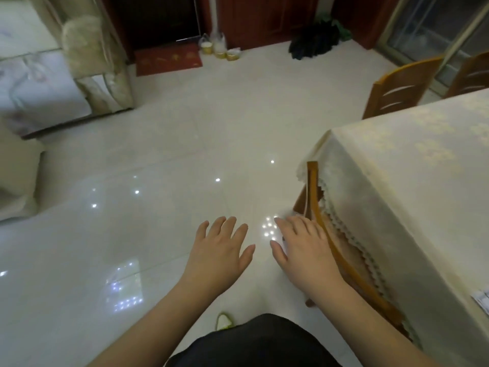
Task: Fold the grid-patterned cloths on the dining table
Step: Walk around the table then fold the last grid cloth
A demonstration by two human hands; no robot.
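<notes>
My left hand [221, 250] and my right hand [304, 247] are stretched out palm down over the shiny tiled floor, fingers apart, holding nothing. The dining table [412, 165] stands to my right under a cream patterned tablecloth with a lace hem. At the far right edge of the table a small corner of a grid-patterned cloth [482, 300] shows; the rest of it is out of frame. My right hand hovers beside the back of a wooden chair [330, 242] pushed under the table.
Two more wooden chairs [402, 87] stand at the table's far side. A cream sofa [53, 75] is at the left. A red doormat [168, 62], small bags and a dark bundle [315, 41] lie by the far wall. A slipper [224, 320] shows below.
</notes>
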